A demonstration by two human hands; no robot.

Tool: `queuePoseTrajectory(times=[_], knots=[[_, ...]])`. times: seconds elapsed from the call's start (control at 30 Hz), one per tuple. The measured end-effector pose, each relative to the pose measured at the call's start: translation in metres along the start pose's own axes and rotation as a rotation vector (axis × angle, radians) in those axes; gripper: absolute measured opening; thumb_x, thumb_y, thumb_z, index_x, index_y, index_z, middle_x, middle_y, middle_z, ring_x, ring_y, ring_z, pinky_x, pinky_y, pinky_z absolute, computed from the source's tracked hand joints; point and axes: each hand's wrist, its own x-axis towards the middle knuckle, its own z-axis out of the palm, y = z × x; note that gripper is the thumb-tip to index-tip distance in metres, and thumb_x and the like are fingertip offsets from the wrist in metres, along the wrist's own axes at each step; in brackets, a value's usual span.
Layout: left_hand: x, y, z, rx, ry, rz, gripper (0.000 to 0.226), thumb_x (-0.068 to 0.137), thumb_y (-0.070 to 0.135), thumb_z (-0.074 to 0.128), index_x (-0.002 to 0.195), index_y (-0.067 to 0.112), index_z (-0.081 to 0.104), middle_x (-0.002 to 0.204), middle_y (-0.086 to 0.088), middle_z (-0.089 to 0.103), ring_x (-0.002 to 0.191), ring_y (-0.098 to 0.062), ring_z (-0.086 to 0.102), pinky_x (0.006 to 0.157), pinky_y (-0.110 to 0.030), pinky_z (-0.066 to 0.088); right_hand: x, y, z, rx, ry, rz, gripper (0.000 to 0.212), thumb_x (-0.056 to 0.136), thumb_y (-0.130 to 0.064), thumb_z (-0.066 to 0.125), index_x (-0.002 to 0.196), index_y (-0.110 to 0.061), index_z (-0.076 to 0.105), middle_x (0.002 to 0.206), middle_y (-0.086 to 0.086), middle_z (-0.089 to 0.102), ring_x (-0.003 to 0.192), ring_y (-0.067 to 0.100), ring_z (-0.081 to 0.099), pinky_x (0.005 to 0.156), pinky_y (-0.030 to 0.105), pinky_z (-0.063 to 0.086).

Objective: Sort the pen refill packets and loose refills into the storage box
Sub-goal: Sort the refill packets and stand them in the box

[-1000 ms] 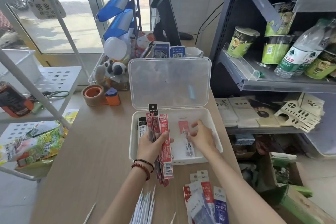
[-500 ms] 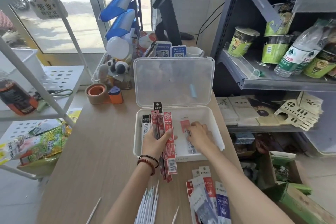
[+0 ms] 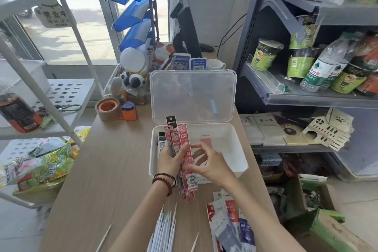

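A white storage box (image 3: 235, 139) stands open on the wooden table, its clear lid (image 3: 193, 96) upright. My left hand (image 3: 169, 162) grips a fan of red refill packets (image 3: 184, 153) upright over the box's front left. My right hand (image 3: 210, 164) pinches the lower part of the rightmost red packet. Inside the box lie a black-and-white packet (image 3: 161, 141) at the left and a pink-labelled one (image 3: 205, 142) in the middle. More packets (image 3: 231, 225) and loose white refills (image 3: 165, 231) lie on the table near me.
A tape roll (image 3: 107, 108) and orange sharpener (image 3: 129, 111) sit behind the box's left. A grey shelf with noodle cups (image 3: 266, 54) and a bottle stands right. A white rack (image 3: 67, 96) with snack bags (image 3: 41, 165) stands left. Loose refills (image 3: 104, 238) lie on the table's near left.
My right hand has left the packet in the box, lifted back towards me and taken hold of the red packets in my left hand. The left hand has stayed in place.
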Motion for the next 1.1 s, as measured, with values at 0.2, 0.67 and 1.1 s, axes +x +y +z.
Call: queuePoseTrajectory(times=[0.2, 0.67, 1.1], knots=[[-0.001, 0.001, -0.001, 0.071, -0.026, 0.045, 0.027, 0.087, 0.034, 0.062, 0.108, 0.017, 0.061, 0.097, 0.003, 0.071, 0.084, -0.011, 0.069, 0.073, -0.026, 0.056, -0.004, 0.002, 0.008, 0.070, 0.078, 0.014, 0.058, 0.072, -0.041, 0.081, 0.122, -0.030, 0.053, 0.094, -0.012, 0.065, 0.072, -0.004, 0.064, 0.063, 0.008, 0.049], [0.009, 0.016, -0.030, -0.020, 0.034, 0.008, 0.023, 0.094, 0.032, 0.051, 0.079, 0.016, 0.049, 0.062, -0.001, 0.049, 0.043, -0.013, 0.048, 0.049, -0.029, 0.045, 0.008, 0.026, -0.014, 0.154, 0.207, 0.110, 0.049, 0.077, -0.034, 0.077, 0.119, -0.034, 0.053, 0.094, -0.008, 0.073, 0.091, 0.011, 0.069, 0.088, 0.039, 0.056], [0.009, 0.014, -0.039, -0.172, -0.046, -0.217, 0.014, 0.092, 0.001, 0.041, 0.098, 0.012, 0.033, 0.068, -0.004, 0.045, 0.044, -0.010, 0.047, 0.037, -0.024, 0.040, 0.038, 0.003, 0.030, 0.146, 0.152, 0.145, 0.052, 0.078, -0.018, 0.079, 0.124, -0.021, 0.055, 0.095, 0.003, 0.068, 0.086, 0.013, 0.067, 0.080, 0.030, 0.058]])
